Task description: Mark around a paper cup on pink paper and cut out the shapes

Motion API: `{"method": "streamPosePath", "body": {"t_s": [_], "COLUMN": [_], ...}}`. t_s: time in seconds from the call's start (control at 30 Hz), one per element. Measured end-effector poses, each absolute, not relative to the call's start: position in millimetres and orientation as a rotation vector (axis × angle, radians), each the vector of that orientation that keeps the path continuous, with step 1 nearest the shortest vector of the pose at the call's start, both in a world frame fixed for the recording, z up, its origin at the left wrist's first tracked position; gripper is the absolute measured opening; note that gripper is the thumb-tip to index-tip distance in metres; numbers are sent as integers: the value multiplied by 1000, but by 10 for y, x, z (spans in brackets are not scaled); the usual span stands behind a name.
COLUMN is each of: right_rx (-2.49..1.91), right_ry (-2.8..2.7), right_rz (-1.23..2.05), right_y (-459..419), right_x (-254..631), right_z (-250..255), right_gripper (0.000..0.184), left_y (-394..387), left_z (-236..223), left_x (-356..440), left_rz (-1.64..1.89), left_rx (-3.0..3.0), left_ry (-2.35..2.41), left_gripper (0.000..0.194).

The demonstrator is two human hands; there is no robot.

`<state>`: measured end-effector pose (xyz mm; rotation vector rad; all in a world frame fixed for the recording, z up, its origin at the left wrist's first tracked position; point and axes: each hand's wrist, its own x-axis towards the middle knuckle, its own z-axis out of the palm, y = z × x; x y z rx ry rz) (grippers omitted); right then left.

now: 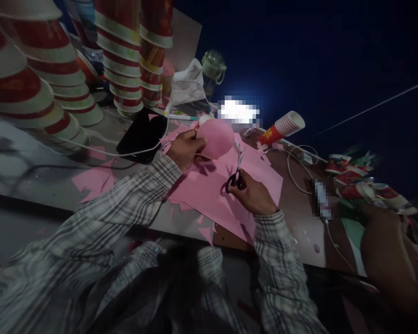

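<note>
My left hand [185,149] is closed on the left edge of a round pink paper piece [218,139], thumb on top. The piece is held up above a large pink sheet [209,190] on the table. In my right hand [253,191] is a pair of scissors [237,171] with dark handles. Their slim blades point away from me, a little apart, beside the right edge of the round piece. Whether the blades touch that paper I cannot tell. Pink paper scraps [96,180] lie around the sheet.
Tall stacks of red and white paper cups [123,60] stand at the left. A dark phone [144,134] lies beyond my left forearm. A shorter cup stack [282,128] leans at the back right. White cables [292,174] cross the table. Another person's arm [386,250] is at the right.
</note>
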<state>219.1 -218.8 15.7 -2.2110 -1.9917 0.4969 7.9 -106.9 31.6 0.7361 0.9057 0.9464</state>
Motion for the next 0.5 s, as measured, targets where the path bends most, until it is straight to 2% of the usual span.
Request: {"method": "streamPosePath", "body": {"t_s": [0.13,0.3,0.5], "right_rx": [-2212,-2150,-1697], "right_ry": [-2105,-1951,-1389], "right_rz": [349,292,598], "right_y": [-2109,-2042,-1951], "right_x": [2263,2256,2066], "right_z": [213,247,232], "right_gripper": [65,47,46], "left_y": [-1074,-1081,-1141], "left_z": [231,166,142], "left_x": [102,138,179], "left_rz": [951,924,875], "left_rx": [745,765,865], "left_ry": [865,867,870], "left_gripper": [14,11,16]}}
